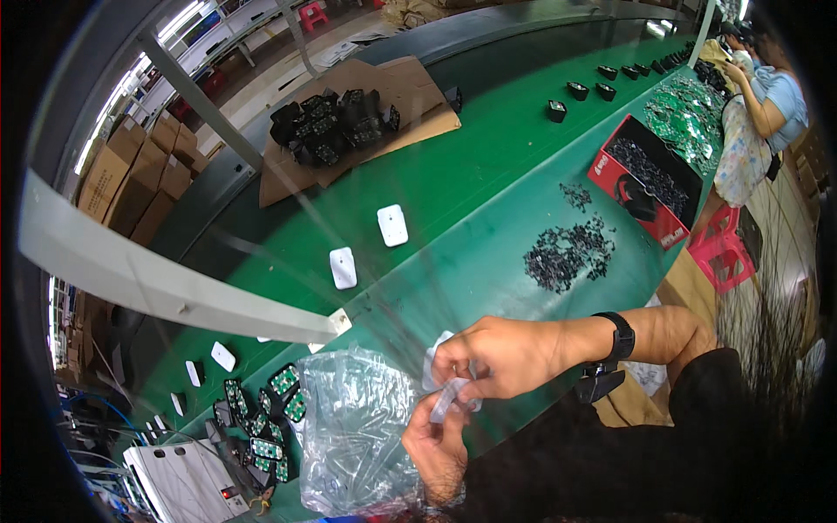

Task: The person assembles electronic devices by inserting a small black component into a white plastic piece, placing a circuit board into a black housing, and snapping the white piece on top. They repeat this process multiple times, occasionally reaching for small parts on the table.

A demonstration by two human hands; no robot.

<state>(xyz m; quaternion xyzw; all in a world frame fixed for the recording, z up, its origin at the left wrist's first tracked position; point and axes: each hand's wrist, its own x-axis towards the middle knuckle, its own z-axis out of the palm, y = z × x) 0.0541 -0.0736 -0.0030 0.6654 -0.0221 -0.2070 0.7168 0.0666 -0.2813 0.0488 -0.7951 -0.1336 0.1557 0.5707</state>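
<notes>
My right hand, reaching in from the right with a black watch on its wrist, pinches a piece of whitish translucent plastic film. Close below it, my left hand grips the same film, its fingertips nearly meeting the right ones. Whether the film is tape or a small bag I cannot tell. A large clear plastic bag lies flat on the green bench, left of my hands. Beyond my right hand a loose pile of small black parts is spread on the bench.
White rounded plates ride the green belt. Black housings are heaped on cardboard. Green circuit-board units lie left. A white post crosses. A red box and another person are at right.
</notes>
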